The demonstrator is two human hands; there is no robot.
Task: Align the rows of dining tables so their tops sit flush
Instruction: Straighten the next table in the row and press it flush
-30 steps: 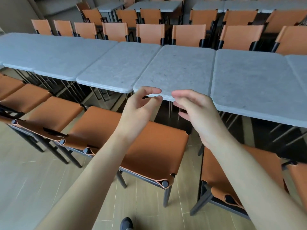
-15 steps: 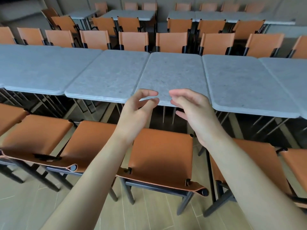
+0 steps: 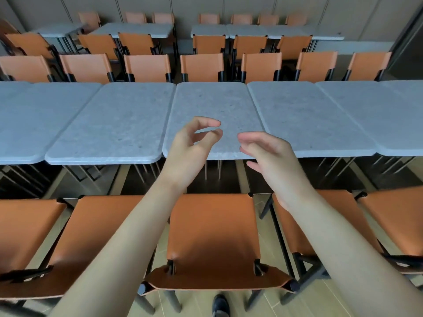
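Note:
A row of grey stone-topped dining tables runs across the view. The middle table (image 3: 215, 104) lies straight ahead, between the left neighbour table (image 3: 119, 124) and the right neighbour table (image 3: 304, 117). The left neighbour's near edge sits a little closer to me than the middle one's. My left hand (image 3: 190, 149) hovers at the middle table's near edge, fingers curled and apart, holding nothing. My right hand (image 3: 270, 156) hovers beside it over the same edge, fingers spread, empty. Neither hand clearly touches the top.
Orange leather chairs line the near side, one chair (image 3: 215, 236) directly below my arms. More orange chairs (image 3: 201, 65) stand behind the row, with another row of tables (image 3: 265, 32) by the back wall. My shoe (image 3: 220, 306) shows on the tiled floor.
The view has swung so the table row now lies square to me. Both hands have risen slightly from the middle table's near edge and opened.

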